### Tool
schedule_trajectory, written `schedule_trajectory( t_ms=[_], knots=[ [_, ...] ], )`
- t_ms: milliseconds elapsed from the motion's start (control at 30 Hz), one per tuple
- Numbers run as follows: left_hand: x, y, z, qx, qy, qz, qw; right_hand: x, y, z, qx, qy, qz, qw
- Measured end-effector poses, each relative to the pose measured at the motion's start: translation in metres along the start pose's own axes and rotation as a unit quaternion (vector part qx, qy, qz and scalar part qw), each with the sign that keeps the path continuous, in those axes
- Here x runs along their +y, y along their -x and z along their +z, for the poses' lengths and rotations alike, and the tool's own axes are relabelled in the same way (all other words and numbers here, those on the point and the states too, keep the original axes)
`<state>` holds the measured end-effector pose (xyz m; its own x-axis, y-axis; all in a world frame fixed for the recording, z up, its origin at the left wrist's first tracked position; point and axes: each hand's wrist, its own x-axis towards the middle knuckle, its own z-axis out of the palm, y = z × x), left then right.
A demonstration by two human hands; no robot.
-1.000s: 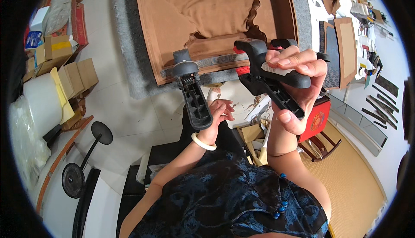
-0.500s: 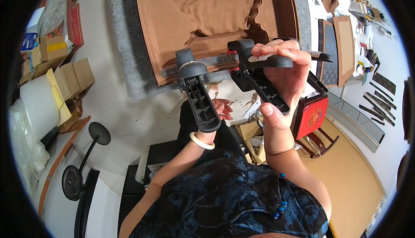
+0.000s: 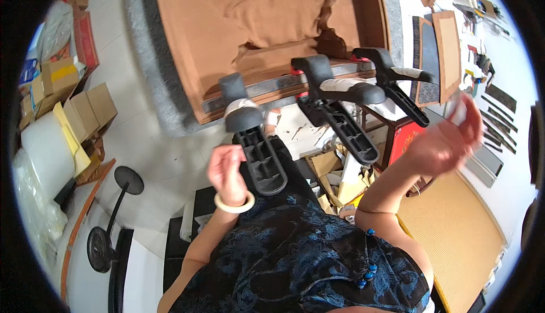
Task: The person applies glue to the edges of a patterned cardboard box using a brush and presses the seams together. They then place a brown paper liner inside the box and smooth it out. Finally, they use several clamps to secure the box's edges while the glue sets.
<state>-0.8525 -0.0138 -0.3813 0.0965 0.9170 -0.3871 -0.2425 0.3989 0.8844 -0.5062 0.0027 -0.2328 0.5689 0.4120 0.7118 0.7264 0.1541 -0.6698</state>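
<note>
Three black spring clamps grip the near edge of a brown cloth-covered panel [image 3: 187,57]: the left clamp [image 3: 261,159], the middle clamp [image 3: 346,125] and the right clamp [image 3: 400,80]. Under their jaws, a patterned flat strip [image 3: 278,83] lies along that edge. My left hand [image 3: 226,171], with a cream bangle at the wrist, is raised just left of the left clamp's handle; its bent fingers are smeared by motion. Off to the right of the clamps, my right hand [image 3: 445,145] is in the air, blurred, fingers loosely apart and nothing seen in it.
The panel rests on a grey felt-topped table [image 3: 164,86]. Cardboard boxes [image 3: 91,108] and plastic wrap crowd the left side. A red stool [image 3: 406,140] stands beyond my right forearm, near a box of scraps [image 3: 335,176]. Framed boards [image 3: 428,57] lie farther right.
My right hand has let go of the middle clamp and swung right. My left hand has come from behind the left clamp to its left side. The view has shifted slightly.
</note>
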Motion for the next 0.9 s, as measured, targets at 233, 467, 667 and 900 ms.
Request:
schedule_trajectory(
  t_ms=[233, 467, 667, 900],
  knots=[
    [0.07, -0.037, 0.019, 0.014, -0.072, 0.222, 0.972, 0.039, 0.009, 0.008, -0.178, -0.306, 0.183, 0.917],
    [0.078, -0.034, 0.031, 0.025, -0.059, 0.146, 0.987, 0.043, 0.005, 0.014, -0.192, -0.323, 0.193, 0.906],
    [0.081, -0.038, 0.045, 0.052, -0.145, 0.139, 0.978, 0.023, -0.002, 0.019, -0.147, -0.279, 0.144, 0.938],
    [0.071, -0.037, 0.039, 0.011, -0.108, 0.153, 0.982, 0.024, -0.001, 0.018, -0.156, -0.284, 0.164, 0.932]
  ],
)
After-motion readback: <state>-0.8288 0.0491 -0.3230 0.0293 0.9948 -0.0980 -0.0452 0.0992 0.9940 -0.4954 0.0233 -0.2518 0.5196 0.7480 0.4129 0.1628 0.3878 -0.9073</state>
